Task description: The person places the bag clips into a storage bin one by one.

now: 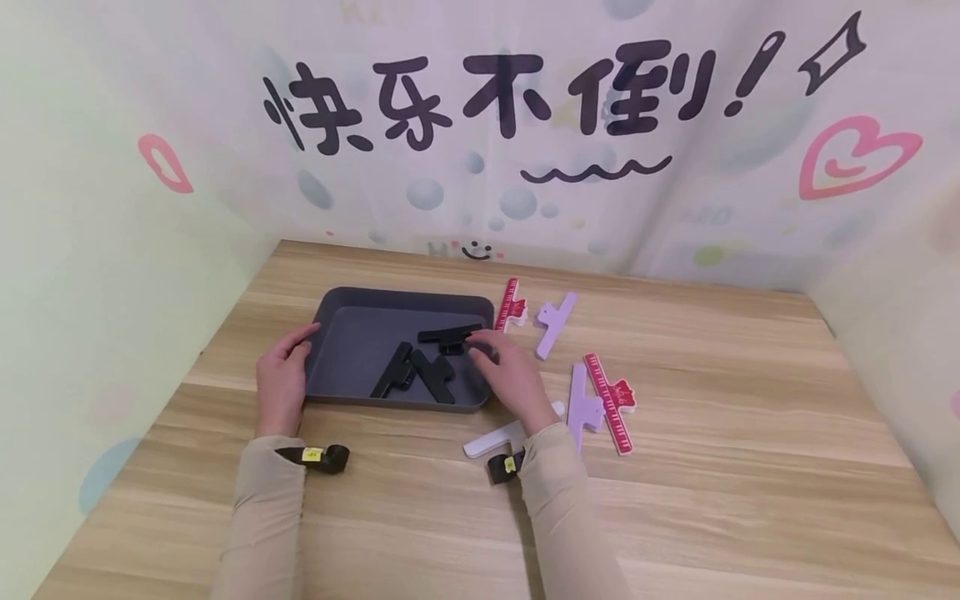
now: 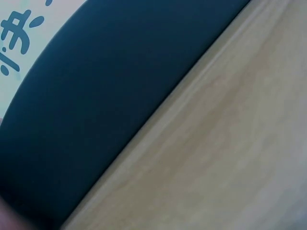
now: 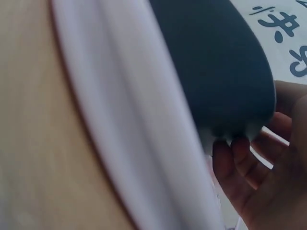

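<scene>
- Reaching over the right rim of the grey tray (image 1: 330, 304), the right hand (image 1: 507, 375) pinches the end of a black clip (image 1: 448, 335) between curled fingertips.
- That black clip lies inside the tray near its far right corner — its long axis runs nearly left to right, tilted a little up toward the right, where the hand grips it.
- Two more black clips (image 1: 412, 375) lie in the tray's middle, slanted and crossing in a V.
- The left hand (image 1: 281, 379) rests against the tray's left wall, fingers fairly straight and relaxed, holding nothing.
- On the table (image 1: 750, 467) right of the tray lie a red ruler clip (image 1: 511, 305) and a purple clip (image 1: 553, 323) — nearer, another purple clip (image 1: 581, 404) and red ruler clip (image 1: 611, 400) side by side.
- A white clip (image 1: 495, 440) lies just beside the right wrist, pointing up to the right.
</scene>
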`<action>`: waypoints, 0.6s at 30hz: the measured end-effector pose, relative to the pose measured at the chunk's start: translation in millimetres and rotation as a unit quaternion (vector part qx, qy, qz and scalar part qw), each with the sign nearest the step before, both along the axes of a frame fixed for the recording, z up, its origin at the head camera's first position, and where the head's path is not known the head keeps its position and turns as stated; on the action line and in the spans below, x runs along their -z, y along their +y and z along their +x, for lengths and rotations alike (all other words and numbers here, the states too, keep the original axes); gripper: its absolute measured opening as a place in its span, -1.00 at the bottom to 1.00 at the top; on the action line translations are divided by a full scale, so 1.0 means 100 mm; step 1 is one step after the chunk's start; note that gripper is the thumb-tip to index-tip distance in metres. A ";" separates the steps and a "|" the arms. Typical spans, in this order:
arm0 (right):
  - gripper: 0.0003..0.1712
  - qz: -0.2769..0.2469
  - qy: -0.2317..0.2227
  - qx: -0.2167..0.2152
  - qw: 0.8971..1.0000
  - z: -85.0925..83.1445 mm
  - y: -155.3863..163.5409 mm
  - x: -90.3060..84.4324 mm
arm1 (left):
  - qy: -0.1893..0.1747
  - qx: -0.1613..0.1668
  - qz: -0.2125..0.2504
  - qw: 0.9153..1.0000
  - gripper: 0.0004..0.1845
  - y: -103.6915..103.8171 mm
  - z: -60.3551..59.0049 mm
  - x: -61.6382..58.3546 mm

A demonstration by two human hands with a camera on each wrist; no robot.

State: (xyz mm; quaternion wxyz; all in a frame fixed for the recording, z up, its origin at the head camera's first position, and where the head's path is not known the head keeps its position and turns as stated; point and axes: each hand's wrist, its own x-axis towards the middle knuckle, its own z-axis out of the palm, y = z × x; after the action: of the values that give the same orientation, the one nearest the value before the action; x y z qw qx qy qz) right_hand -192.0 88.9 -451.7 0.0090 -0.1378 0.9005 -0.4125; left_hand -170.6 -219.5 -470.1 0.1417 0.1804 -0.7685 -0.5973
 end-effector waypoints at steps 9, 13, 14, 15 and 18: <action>-0.64 -0.100 -0.006 0.080 0.992 -0.03 0.14 -0.03 | -0.003 -0.001 0.008 1.000 -0.70 0.00 -0.01 -0.01; -0.57 -0.153 -0.037 0.106 0.982 -0.02 0.20 0.00 | -0.004 -0.001 0.007 1.000 -0.70 0.00 -0.01 0.00; -0.55 -0.168 -0.048 0.107 0.979 -0.03 0.21 0.01 | -0.005 -0.001 0.007 1.000 -0.70 0.00 -0.01 -0.01; -0.54 -0.180 -0.056 0.108 0.976 -0.03 0.22 0.02 | -0.004 -0.002 0.009 1.000 -0.70 0.00 -0.01 0.00; -0.50 -0.214 -0.076 0.106 0.968 -0.05 0.25 0.06 | -0.001 -0.004 0.011 1.000 -0.70 0.00 0.00 -0.01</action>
State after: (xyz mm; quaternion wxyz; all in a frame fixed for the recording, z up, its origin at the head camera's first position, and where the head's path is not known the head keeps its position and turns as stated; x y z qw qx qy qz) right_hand -197.0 114.2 -457.2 0.0040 -0.0084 0.7972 -0.6037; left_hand -171.1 -219.7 -469.0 0.1414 0.1854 -0.7613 -0.6050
